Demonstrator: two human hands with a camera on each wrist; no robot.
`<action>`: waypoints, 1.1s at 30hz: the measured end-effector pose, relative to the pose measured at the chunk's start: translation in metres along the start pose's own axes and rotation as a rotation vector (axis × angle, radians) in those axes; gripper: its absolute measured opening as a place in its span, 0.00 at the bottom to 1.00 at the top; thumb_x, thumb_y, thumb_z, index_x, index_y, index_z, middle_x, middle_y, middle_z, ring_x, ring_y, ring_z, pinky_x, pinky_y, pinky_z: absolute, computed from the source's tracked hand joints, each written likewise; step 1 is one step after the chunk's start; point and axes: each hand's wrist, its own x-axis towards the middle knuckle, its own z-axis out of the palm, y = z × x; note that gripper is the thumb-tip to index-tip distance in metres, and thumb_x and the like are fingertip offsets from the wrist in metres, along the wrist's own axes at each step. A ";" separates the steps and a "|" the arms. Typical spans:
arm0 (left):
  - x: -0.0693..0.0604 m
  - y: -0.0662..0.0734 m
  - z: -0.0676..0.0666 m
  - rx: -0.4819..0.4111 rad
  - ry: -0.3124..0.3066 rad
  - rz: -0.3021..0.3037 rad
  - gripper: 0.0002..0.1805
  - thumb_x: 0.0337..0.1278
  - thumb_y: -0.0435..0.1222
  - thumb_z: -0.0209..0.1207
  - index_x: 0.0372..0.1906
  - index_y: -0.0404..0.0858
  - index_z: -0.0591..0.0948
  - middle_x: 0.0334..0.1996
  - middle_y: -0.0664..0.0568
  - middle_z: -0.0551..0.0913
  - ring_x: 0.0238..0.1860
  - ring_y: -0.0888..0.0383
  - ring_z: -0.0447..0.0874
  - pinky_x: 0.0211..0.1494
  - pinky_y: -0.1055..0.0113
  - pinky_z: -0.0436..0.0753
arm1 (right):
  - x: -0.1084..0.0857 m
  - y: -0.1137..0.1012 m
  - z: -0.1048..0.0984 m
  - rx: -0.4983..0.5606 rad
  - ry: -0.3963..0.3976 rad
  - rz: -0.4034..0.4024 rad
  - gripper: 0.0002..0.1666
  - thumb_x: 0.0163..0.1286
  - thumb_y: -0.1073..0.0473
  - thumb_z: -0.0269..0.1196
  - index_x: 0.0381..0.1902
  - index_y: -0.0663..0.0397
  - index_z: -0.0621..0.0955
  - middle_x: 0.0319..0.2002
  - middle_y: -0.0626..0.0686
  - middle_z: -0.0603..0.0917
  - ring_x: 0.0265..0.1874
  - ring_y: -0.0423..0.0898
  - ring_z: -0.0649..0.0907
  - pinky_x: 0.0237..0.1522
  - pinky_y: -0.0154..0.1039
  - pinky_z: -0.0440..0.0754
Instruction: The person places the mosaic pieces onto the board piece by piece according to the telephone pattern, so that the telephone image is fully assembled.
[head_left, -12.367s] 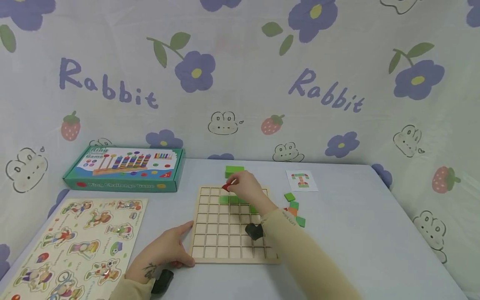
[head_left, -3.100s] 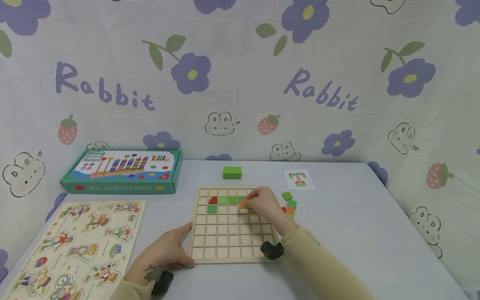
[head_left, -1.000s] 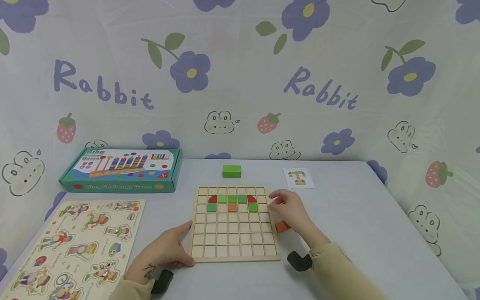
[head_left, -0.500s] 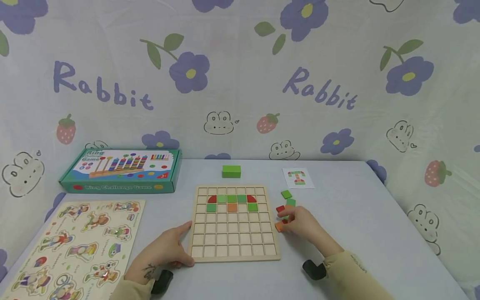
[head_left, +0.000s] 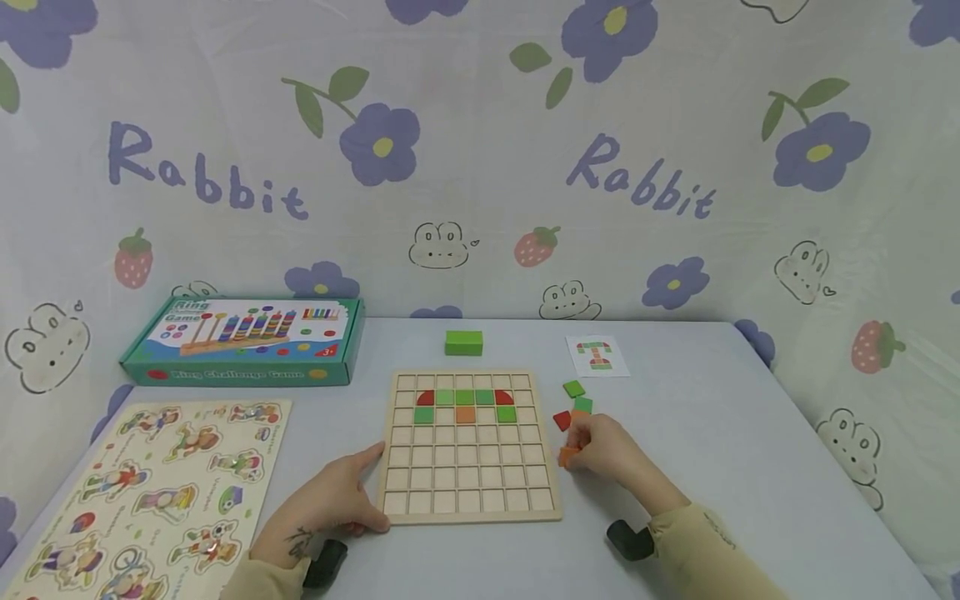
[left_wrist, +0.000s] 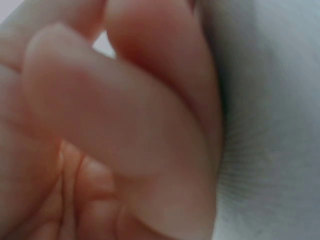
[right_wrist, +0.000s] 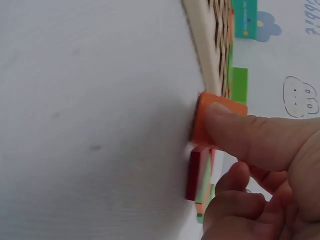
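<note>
My right hand [head_left: 603,450] pinches an orange square tile [right_wrist: 202,125] between thumb and fingers, just right of the wooden grid board [head_left: 472,518]. The board bears green tiles [head_left: 465,397], red quarter-round tiles [head_left: 426,398] at both ends of one row, and an orange tile [head_left: 465,414] below the row's middle. Loose tiles lie by the right hand: a red one [head_left: 562,420], green ones [head_left: 573,388] and others partly hidden. With thumb and index finger extended, my left hand [head_left: 333,496] touches the board's left edge; the left wrist view shows its other fingers bent.
A pattern card [head_left: 597,357] lies at the back right. Behind the board stands a green block [head_left: 463,342]. A green game box [head_left: 243,342] is at the back left, with a picture puzzle board [head_left: 165,492] in front of it.
Over these frames, red, green and orange tiles have been set into the board. Lately my right hand moved from the board's right edge toward me and took an orange tile. The left hand stayed.
</note>
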 end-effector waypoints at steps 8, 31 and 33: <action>0.002 0.001 0.000 0.005 0.004 -0.009 0.60 0.24 0.29 0.75 0.71 0.38 0.54 0.10 0.51 0.73 0.11 0.60 0.69 0.17 0.70 0.72 | 0.001 -0.026 -0.015 0.121 0.003 0.004 0.09 0.54 0.67 0.65 0.25 0.57 0.73 0.28 0.52 0.80 0.23 0.46 0.77 0.23 0.36 0.73; 0.002 -0.001 0.001 0.047 0.021 0.010 0.60 0.23 0.31 0.76 0.71 0.37 0.56 0.11 0.50 0.74 0.12 0.60 0.70 0.18 0.68 0.73 | 0.038 -0.096 0.048 0.266 -0.064 -0.039 0.09 0.55 0.63 0.67 0.27 0.60 0.76 0.21 0.55 0.82 0.17 0.44 0.79 0.21 0.32 0.73; 0.002 -0.001 0.001 0.061 0.029 0.021 0.60 0.23 0.32 0.76 0.71 0.37 0.56 0.11 0.50 0.74 0.12 0.60 0.70 0.18 0.68 0.73 | 0.039 -0.098 0.051 0.235 -0.053 -0.036 0.09 0.54 0.63 0.68 0.26 0.59 0.77 0.22 0.54 0.81 0.18 0.44 0.80 0.22 0.32 0.74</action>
